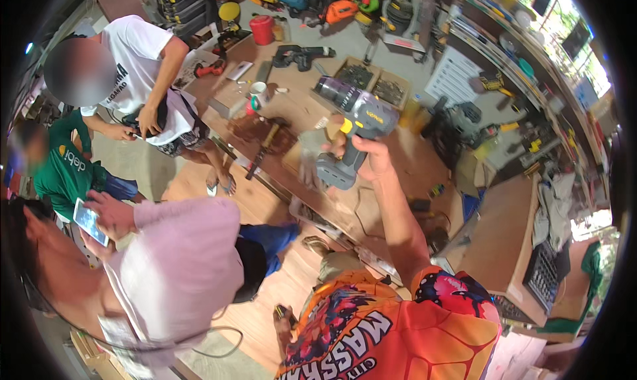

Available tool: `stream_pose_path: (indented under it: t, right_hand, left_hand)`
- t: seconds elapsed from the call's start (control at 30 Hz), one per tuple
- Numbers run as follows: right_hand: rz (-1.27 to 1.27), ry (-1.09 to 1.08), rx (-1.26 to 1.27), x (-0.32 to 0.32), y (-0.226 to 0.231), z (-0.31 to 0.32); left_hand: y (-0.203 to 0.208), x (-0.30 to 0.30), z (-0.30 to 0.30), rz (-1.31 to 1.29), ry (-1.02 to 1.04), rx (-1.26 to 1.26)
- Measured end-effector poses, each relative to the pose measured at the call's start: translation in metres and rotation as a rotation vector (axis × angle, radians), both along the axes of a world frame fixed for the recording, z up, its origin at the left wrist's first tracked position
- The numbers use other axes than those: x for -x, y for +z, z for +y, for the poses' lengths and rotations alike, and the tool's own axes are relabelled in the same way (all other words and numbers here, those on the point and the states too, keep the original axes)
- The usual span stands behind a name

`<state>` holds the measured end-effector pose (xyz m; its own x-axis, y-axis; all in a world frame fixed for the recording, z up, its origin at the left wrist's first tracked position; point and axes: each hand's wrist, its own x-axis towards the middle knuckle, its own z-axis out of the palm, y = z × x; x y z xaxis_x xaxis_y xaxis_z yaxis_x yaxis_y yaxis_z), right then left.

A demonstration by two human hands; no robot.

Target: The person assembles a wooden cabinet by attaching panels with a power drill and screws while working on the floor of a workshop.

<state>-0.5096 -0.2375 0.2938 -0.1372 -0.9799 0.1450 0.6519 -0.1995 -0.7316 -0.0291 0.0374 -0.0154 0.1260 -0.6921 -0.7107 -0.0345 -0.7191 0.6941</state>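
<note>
Grey and black plastic with yellow bits: that's the cordless drill (361,115) I'm holding up over the desk (418,171), nose pointing left. My right hand (373,156) is wrapped snugly around its grip. Left hand (286,331) is way down beside my orange shirt (424,340), curled round some little black-and-yellow thing (283,311), too small to tell what. On the desk I've also got a hammer (264,148), a white cup (260,92) and a box of small bits (355,73).
</note>
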Motion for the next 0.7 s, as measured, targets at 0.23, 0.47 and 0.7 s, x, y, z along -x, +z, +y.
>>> stream_pose_path:
  t: [0.23, 0.47, 0.7]
  right_hand:
    - [-0.355, -0.196, 0.150, 0.019, -0.006, 0.146]
    - [-0.625, -0.034, 0.430, 0.053, 0.004, 0.199]
    - [-0.939, 0.101, 0.647, 0.102, 0.003, 0.195]
  left_hand:
    - [0.089, 0.095, -0.056, 0.376, -0.310, 0.214]
    - [0.258, 0.249, -0.124, 1.196, -0.536, 0.278]
    - [0.340, 0.358, -0.144, 1.336, -0.642, 0.427]
